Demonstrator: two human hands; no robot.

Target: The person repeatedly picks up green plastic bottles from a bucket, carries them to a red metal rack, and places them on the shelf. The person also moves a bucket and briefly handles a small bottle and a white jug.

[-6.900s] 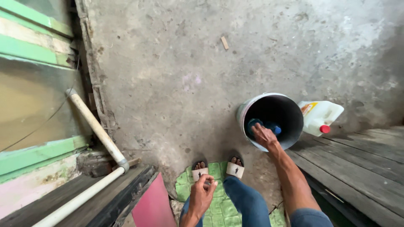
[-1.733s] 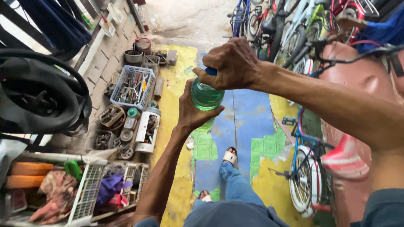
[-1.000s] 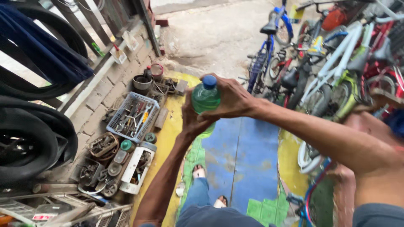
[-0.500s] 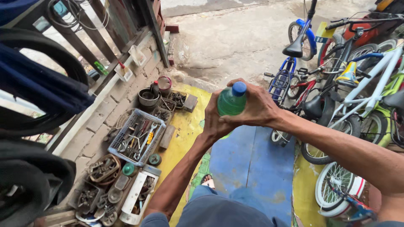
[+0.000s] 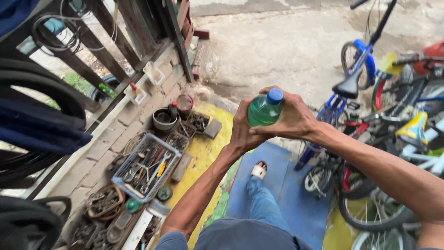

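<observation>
Green bottle (image 5: 262,111) being steadied upright, left hand (image 5: 243,127) gripping underneath, right hand (image 5: 291,118) clasping beside its blue cap (image 5: 274,96)

Bicycle repair workshop, open to a concrete yard. Wire tool basket (image 5: 144,172) full of wrenches on the floor by a brick ledge, tins and trays of small parts (image 5: 182,124) beside it, rubber tyres (image 5: 32,99) hanging at left, several parked bicycles (image 5: 365,83) crowded at right.
</observation>
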